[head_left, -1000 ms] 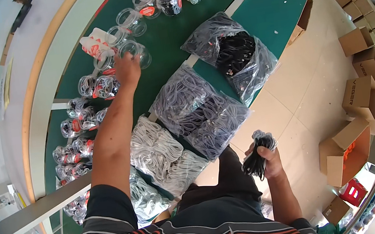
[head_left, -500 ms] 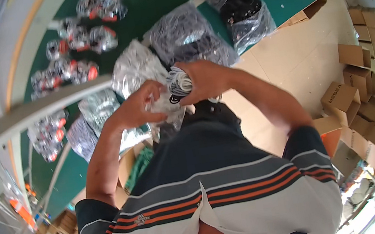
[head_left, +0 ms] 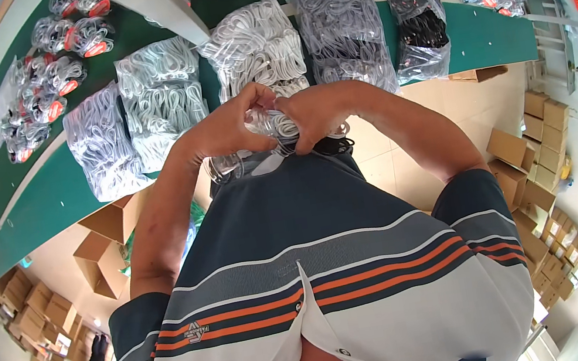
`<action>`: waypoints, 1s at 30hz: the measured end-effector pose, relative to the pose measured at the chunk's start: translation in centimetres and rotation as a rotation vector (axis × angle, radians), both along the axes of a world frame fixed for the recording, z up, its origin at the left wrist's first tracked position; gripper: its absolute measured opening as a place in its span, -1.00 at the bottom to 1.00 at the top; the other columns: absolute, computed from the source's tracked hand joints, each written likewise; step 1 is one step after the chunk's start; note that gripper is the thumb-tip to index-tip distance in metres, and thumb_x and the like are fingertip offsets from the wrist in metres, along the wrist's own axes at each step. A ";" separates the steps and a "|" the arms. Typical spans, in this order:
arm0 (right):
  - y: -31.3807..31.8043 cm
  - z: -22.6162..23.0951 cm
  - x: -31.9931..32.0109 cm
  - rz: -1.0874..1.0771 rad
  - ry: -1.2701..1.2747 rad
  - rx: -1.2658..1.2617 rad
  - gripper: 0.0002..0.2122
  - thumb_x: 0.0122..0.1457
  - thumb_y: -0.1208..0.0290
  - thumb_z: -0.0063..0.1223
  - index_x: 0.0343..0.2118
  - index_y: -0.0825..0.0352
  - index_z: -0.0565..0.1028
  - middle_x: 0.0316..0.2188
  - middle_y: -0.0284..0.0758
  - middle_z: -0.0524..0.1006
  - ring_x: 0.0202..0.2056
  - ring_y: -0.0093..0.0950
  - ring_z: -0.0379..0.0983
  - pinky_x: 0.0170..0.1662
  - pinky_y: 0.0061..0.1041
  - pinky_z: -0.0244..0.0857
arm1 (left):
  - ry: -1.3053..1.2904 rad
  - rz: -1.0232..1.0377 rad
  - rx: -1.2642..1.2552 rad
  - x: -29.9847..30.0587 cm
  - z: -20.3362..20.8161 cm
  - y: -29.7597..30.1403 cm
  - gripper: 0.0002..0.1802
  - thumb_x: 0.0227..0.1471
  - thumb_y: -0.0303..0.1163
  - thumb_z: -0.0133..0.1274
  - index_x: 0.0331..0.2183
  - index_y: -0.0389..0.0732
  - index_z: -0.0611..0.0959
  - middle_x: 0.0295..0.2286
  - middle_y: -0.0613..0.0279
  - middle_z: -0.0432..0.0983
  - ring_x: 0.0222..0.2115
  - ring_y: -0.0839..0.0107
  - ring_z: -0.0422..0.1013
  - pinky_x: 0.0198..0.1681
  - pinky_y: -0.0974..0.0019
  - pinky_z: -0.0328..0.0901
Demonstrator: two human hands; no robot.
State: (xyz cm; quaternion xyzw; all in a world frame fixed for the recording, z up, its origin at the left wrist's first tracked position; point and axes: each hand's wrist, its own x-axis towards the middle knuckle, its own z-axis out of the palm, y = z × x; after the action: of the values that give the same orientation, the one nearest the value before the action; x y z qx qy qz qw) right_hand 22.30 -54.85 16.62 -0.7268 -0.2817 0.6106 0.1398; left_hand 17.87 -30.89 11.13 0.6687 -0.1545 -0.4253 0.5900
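In front of my waist, just past the table's near edge, my two hands meet around a coiled cable (head_left: 284, 129), whose pale grey loops show between them. My right hand (head_left: 316, 109) grips the coil with thumb and fingers. My left hand (head_left: 235, 123) is curled on the coil's left side, with something clear like plastic film under its fingers. Below it sits more clear wrapping with coils (head_left: 225, 166), partly hidden by my hand and shirt. Black cable (head_left: 334, 145) shows under my right hand. Right behind my hands lies a bag of white coiled cables (head_left: 254, 40).
Bags of lilac cables (head_left: 103, 145), pale grey cables (head_left: 161, 87), darker grey cables (head_left: 344, 41) and black cables (head_left: 423, 29) line the green table (head_left: 485, 39). Wrapped coils with red labels (head_left: 37, 95) lie farther back. A pale post (head_left: 155, 10) crosses above. Open cartons (head_left: 103, 260) stand below left.
My view has swung, so the bags now stand in a row ahead. My left hand has closed in from beside the coil onto it. My right hand keeps its grip.
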 end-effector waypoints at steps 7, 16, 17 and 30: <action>4.7 0.7 -1.2 0.118 -0.058 -0.254 -0.35 -0.02 0.08 0.38 0.02 0.50 0.50 -0.35 -0.16 0.67 -0.45 -0.27 0.56 -0.31 -0.33 0.46 | -0.106 -0.218 0.178 1.5 2.8 1.3 0.08 -0.20 -0.32 0.42 0.34 -0.16 0.28 0.01 0.05 0.51 -0.04 0.22 0.46 0.11 0.20 0.30; 3.0 -0.1 -5.1 -1.096 -0.264 0.023 -0.57 0.23 0.06 0.18 -0.24 0.46 0.63 -0.33 -0.22 0.64 -0.36 -0.39 0.52 -0.21 -0.41 0.43 | -0.136 -0.251 -0.019 2.4 2.6 3.3 0.30 -0.21 -0.26 0.45 0.47 -0.10 0.10 0.03 -0.04 0.53 -0.03 0.12 0.47 0.10 0.17 0.32; 3.3 -0.2 -5.6 -1.095 -0.269 0.017 -0.57 0.23 0.06 0.18 -0.24 0.46 0.63 -0.33 -0.22 0.64 -0.36 -0.39 0.52 -0.21 -0.41 0.43 | -0.138 -0.251 -0.026 2.4 2.4 3.6 0.30 -0.21 -0.26 0.45 0.47 -0.10 0.10 0.03 -0.04 0.53 -0.03 0.12 0.47 0.10 0.17 0.32; 10.0 -1.2 -8.6 -1.245 -0.573 0.489 -0.60 0.41 0.20 -0.01 0.12 0.42 0.51 -0.07 -0.08 0.61 -0.07 -0.22 0.53 0.07 -0.31 0.36 | -0.039 0.019 -0.153 1.6 -0.4 7.4 0.25 -0.25 -0.53 0.43 0.45 -0.10 0.19 0.11 0.07 0.48 0.10 0.23 0.39 0.27 0.21 0.20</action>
State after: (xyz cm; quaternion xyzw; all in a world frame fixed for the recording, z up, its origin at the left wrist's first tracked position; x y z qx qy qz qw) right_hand 13.67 -44.86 15.41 -0.8316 0.0302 0.1231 0.5407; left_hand 19.44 -23.47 10.75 0.6313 -0.1917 -0.3933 0.6403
